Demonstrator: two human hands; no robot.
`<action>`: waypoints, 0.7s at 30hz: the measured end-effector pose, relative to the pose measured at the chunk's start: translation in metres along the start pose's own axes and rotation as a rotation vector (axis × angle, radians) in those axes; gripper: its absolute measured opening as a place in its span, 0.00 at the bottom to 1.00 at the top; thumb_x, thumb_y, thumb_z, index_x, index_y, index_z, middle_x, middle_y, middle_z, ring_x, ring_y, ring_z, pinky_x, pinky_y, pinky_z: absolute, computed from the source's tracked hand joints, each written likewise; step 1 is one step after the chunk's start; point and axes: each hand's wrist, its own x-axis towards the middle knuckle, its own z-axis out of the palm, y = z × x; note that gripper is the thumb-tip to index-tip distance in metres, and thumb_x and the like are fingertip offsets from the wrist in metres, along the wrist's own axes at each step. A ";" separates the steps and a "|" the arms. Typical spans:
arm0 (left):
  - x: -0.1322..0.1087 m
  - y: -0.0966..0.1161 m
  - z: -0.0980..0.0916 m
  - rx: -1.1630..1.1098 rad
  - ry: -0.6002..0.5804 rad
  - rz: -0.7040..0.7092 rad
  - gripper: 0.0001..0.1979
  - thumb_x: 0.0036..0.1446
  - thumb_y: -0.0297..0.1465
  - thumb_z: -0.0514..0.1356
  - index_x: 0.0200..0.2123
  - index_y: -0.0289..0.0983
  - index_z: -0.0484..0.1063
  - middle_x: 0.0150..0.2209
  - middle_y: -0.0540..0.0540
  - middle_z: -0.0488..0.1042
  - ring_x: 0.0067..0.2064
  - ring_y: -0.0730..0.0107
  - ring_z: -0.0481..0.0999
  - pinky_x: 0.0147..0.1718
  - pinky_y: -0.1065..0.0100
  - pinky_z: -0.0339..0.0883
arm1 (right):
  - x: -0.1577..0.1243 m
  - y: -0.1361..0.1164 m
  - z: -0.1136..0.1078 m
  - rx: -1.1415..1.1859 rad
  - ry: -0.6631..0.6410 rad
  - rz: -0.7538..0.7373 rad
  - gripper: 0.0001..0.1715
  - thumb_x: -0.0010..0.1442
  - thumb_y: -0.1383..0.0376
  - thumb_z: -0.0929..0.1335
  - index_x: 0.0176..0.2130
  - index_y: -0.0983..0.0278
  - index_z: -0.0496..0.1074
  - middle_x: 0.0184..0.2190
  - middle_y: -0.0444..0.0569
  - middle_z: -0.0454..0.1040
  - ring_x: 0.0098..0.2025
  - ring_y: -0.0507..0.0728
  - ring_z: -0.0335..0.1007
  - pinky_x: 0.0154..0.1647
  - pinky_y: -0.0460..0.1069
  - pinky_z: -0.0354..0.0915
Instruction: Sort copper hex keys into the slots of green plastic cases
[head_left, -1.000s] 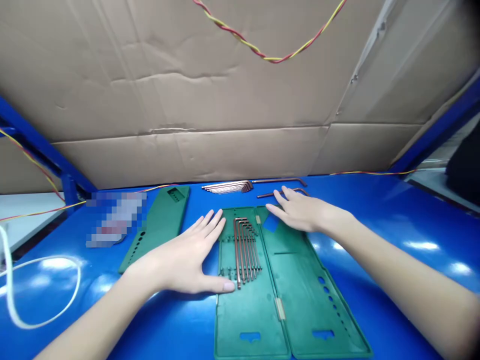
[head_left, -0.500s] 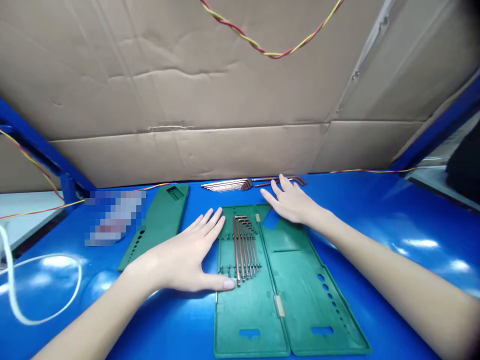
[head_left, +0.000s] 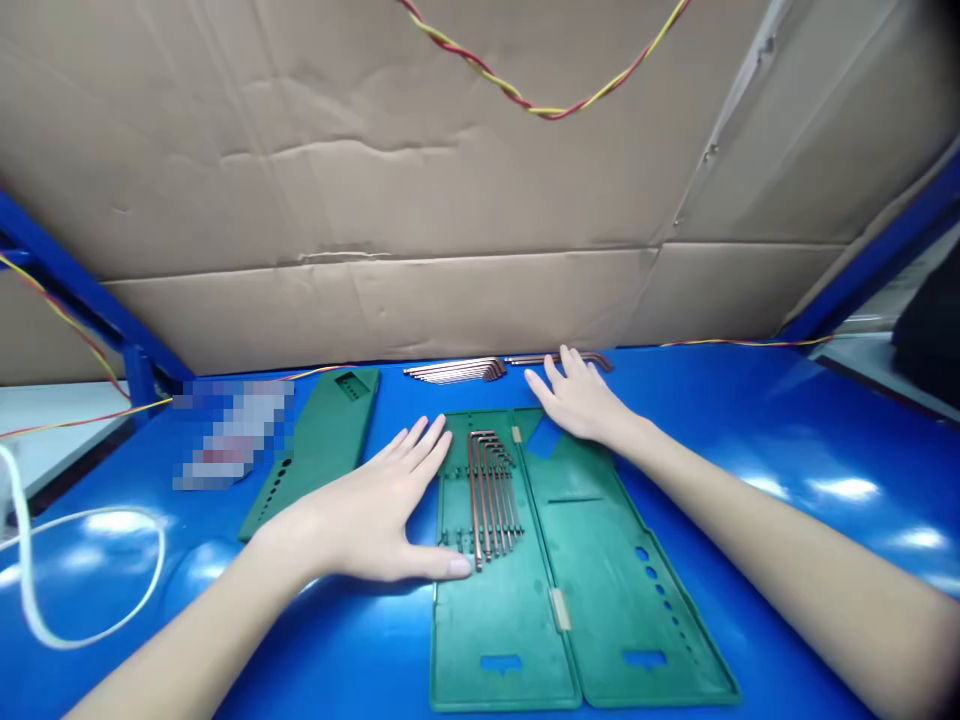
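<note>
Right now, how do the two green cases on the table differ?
The middle case lies open, its two halves spread; the left case shows a single panel and looks shut. The middle case shows a row of L-shaped keys; the left case shows none. The left case lies slanted; the middle case reaches nearer the viewer. Both are green, with round holes of graded sizes.

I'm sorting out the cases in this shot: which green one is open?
The green case nearer the camera: it lies unfolded flat, with L-shaped keys in its left half. The other green case, further left, appears shut.
</note>
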 end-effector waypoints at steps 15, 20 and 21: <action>0.003 0.002 0.011 0.038 0.102 0.063 0.65 0.53 0.71 0.53 0.75 0.32 0.32 0.73 0.37 0.24 0.73 0.39 0.31 0.71 0.47 0.37 | -0.041 -0.044 -0.009 0.195 0.207 -0.864 0.18 0.70 0.59 0.64 0.47 0.63 0.80 0.52 0.56 0.76 0.52 0.62 0.74 0.57 0.58 0.70; 0.004 0.002 0.011 0.049 0.084 0.047 0.65 0.53 0.71 0.51 0.75 0.30 0.34 0.73 0.38 0.21 0.73 0.42 0.29 0.71 0.50 0.36 | -0.046 -0.052 -0.001 0.225 0.155 -0.897 0.18 0.70 0.62 0.64 0.53 0.63 0.78 0.51 0.57 0.76 0.53 0.62 0.73 0.57 0.58 0.70; 0.004 0.002 0.011 0.046 0.080 0.048 0.65 0.53 0.71 0.51 0.75 0.31 0.34 0.73 0.37 0.22 0.73 0.42 0.29 0.71 0.50 0.36 | -0.045 -0.052 0.000 0.218 0.148 -0.898 0.18 0.70 0.62 0.64 0.53 0.64 0.78 0.51 0.57 0.76 0.54 0.63 0.73 0.57 0.59 0.70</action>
